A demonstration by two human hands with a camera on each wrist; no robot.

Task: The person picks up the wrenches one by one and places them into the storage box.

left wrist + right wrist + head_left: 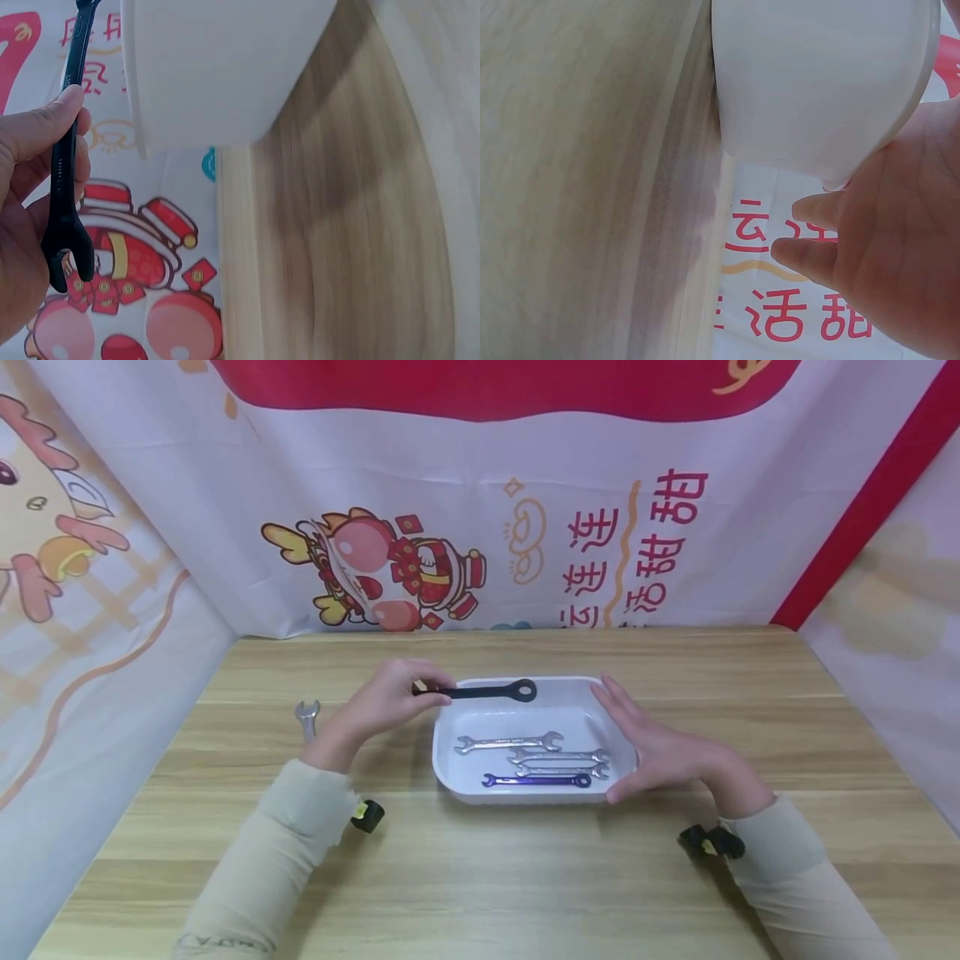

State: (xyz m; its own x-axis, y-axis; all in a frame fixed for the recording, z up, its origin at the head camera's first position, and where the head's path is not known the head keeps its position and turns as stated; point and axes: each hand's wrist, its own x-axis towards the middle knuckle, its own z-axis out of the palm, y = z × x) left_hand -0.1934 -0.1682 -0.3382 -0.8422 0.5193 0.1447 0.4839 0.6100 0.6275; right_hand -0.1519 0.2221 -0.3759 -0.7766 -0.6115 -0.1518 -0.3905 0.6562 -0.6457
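Observation:
A black combination wrench (487,692) is pinched between the thumb and fingers of my left hand (393,697), above the far left rim of a white tray (517,798). Its open-ended head (67,251) lies near the palm in the left wrist view, and the ring end points right over the tray. Inside the tray lie several silver wrenches (495,744) and one purple-blue wrench (536,781). At the tray's right end, my right hand (663,752) is spread, with thumb and straight fingers along the rim; the right wrist view shows its palm (900,225) against the wall.
Left of the tray, another silver wrench (307,714) lies on the wooden table (525,877), partly hidden by my left forearm. A printed cloth (450,477) hangs behind the table's far edge and along both sides.

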